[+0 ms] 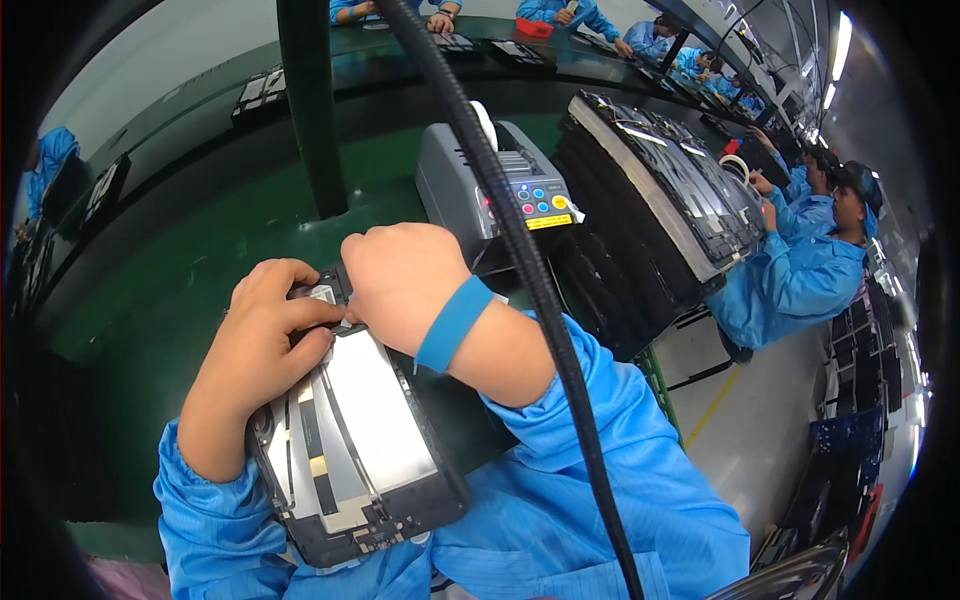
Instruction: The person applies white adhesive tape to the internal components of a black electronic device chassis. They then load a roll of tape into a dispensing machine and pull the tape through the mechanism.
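An opened tablet point(385, 415) with a silver battery area and dark flat cables lies tilted in front of me, its near end by my lap. Over its far end both hands meet. My left hand point(268, 335) rests along the tablet's left edge, thumb and forefinger drawn together beside a small whitish piece point(322, 294). My right hand point(405, 285), with a blue band point(453, 324) on its wrist, is closed with fingers curled down to the same spot. What either set of fingertips grips is hidden or too small to make out.
A grey tape dispenser point(500, 185) with coloured buttons stands beyond my right hand. Right of it rises a tall stack of black trays point(640, 220) with tablet parts on top. A green post point(312, 110) and a black flexible tube point(520, 240) cross the view. Co-workers point(800, 270) sit nearby.
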### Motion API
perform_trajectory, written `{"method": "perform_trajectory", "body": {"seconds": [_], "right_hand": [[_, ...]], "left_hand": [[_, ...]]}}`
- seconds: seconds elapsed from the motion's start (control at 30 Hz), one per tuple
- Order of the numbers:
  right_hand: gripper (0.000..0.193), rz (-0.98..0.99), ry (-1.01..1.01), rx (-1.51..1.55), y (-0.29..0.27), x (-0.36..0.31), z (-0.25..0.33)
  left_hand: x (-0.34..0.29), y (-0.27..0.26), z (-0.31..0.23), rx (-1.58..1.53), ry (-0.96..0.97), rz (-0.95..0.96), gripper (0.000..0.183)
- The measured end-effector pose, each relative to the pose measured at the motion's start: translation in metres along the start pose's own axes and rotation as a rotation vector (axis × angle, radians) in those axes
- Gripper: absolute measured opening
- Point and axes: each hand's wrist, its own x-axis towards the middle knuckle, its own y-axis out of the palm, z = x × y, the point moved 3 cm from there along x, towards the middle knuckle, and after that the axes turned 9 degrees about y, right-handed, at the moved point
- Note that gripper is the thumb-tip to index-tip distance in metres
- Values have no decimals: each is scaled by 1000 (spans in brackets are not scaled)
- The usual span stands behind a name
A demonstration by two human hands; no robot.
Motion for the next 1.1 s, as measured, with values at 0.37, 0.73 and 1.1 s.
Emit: {"method": "perform_trajectory", "body": {"seconds": [0.37, 0.73, 1.1], "right_hand": [[7, 89, 15, 600, 5, -7, -39], [20, 381, 136, 442, 25, 5, -20], [13, 286, 91, 325, 24, 3, -12]], "left_hand": [[-9, 4, 11, -16, 41, -2, 22], [-14, 2, 14, -90, -64, 31, 28], [-1, 7, 12, -73, -195, 23, 17]]}}
